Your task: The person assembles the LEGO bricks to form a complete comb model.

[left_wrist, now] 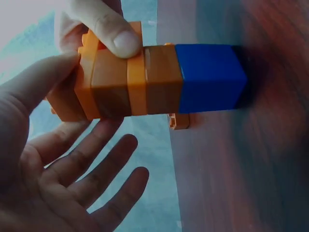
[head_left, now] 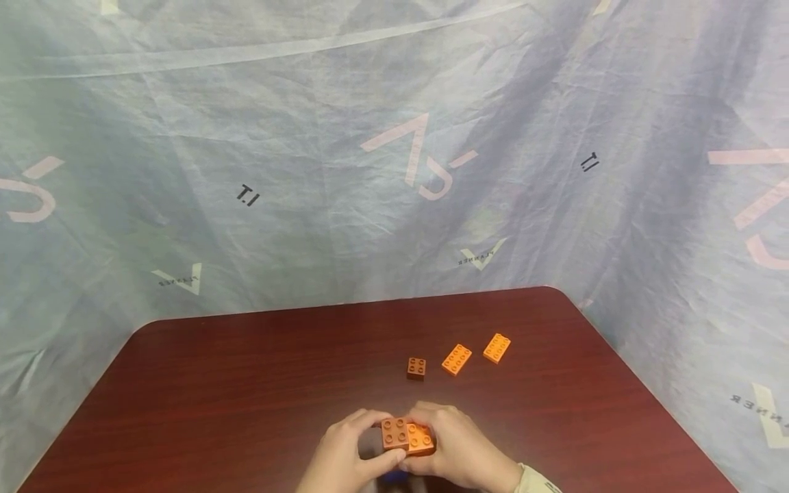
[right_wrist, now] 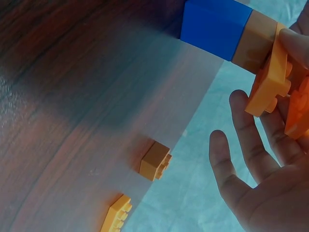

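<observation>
A tower of toy building bricks stands upright between the two hands, its blue block lowest, close to the table. Above the blue, brown bricks alternate with thin orange bricks. On top sits a brown brick with round studs. My left hand pinches this top brick between thumb and forefinger, the other fingers spread apart. From the other side my right hand grips the orange bricks, its thumb lying across the tower's side in the left wrist view. The head view hides most of the lower tower.
Beyond the hands on the dark red table lie a loose brown brick, an orange brick and, farther right, another orange brick. A pale printed cloth hangs behind the table and along its sides.
</observation>
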### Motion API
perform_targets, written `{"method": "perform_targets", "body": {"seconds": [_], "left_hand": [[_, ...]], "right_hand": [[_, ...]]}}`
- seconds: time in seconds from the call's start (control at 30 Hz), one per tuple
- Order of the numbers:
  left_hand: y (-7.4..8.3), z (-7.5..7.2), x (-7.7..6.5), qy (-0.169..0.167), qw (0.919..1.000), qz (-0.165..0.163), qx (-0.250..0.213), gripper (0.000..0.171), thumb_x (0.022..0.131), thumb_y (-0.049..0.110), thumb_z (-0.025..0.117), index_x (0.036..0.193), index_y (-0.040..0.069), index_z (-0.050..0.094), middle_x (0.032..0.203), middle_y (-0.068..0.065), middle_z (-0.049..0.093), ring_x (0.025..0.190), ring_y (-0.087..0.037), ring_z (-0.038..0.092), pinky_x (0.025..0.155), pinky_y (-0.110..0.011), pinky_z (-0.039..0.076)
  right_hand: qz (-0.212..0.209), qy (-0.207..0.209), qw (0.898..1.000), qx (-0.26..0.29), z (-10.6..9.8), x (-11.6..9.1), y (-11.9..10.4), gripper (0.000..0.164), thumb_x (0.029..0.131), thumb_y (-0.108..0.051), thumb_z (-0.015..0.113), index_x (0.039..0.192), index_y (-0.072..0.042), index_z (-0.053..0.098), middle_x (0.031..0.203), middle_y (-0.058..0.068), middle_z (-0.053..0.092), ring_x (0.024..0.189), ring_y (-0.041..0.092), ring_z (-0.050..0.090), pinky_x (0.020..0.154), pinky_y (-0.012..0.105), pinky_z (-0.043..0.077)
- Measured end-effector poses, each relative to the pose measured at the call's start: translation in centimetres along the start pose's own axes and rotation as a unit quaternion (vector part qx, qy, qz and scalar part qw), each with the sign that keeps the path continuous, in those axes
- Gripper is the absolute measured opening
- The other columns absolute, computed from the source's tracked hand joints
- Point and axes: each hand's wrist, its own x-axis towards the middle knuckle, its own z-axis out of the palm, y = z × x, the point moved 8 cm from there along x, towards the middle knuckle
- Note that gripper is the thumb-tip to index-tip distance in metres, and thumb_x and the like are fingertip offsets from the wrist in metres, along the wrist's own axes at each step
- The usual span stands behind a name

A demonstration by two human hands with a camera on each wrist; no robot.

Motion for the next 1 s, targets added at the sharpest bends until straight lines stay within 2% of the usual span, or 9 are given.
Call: {"method": "perform_targets", "body": {"seconds": [0.23,0.5,0.63,0.8,1.0], "left_hand": [[-0.44,0.15,0.13,-0.013,0.9996,0.023,0.004,0.046,0.082,0.035,0.086,0.119,0.014,0.069,0.111,0.002,0.069,0.103,-0.030,0.068,0.083,-0.045,0.057],[-0.46,0.13,0.08,0.020,0.9989,0.041,0.012,0.043,0.082,0.043,0.084,0.113,0.016,0.070,0.108,0.004,0.069,0.100,-0.026,0.069,0.081,-0.039,0.057],[-0.56,0.09,0.28,0.017,0.9993,0.025,0.020,0.040,0.081,0.043,0.085,0.109,0.017,0.070,0.106,0.005,0.069,0.099,-0.028,0.068,0.079,-0.045,0.057],[-0.83,0.10,0.50,0.005,0.9998,-0.003,0.017,0.041,0.080,0.040,0.086,0.109,0.016,0.070,0.109,0.000,0.070,0.100,-0.035,0.067,0.077,-0.057,0.055],[-0.81,0.06,0.37,0.018,0.9997,-0.002,0.017,0.041,0.079,0.040,0.087,0.108,0.016,0.071,0.110,-0.001,0.071,0.100,-0.035,0.068,0.077,-0.056,0.055]], "right_hand": [[0.003,-0.001,1.000,0.003,-0.11,0.35,0.09,0.033,0.080,-0.037,0.088,0.105,-0.024,0.070,0.090,-0.022,0.057,0.073,-0.004,0.050,0.062,0.019,0.044],[0.011,0.002,1.000,0.002,-0.10,0.35,0.24,0.033,0.080,-0.034,0.088,0.105,-0.023,0.070,0.090,-0.021,0.056,0.072,-0.003,0.049,0.061,0.019,0.043],[0.013,0.003,1.000,0.002,-0.10,0.27,0.25,0.033,0.081,-0.039,0.087,0.105,-0.024,0.069,0.091,-0.021,0.056,0.071,-0.003,0.049,0.061,0.019,0.043],[0.010,0.000,1.000,-0.003,-0.04,0.30,0.21,0.036,0.081,-0.042,0.086,0.108,-0.025,0.069,0.093,-0.021,0.057,0.072,-0.003,0.049,0.062,0.020,0.043],[0.005,-0.001,0.999,0.039,0.03,0.29,0.44,0.035,0.082,-0.037,0.087,0.110,-0.023,0.070,0.097,-0.018,0.061,0.076,-0.003,0.052,0.065,0.020,0.047]]}}
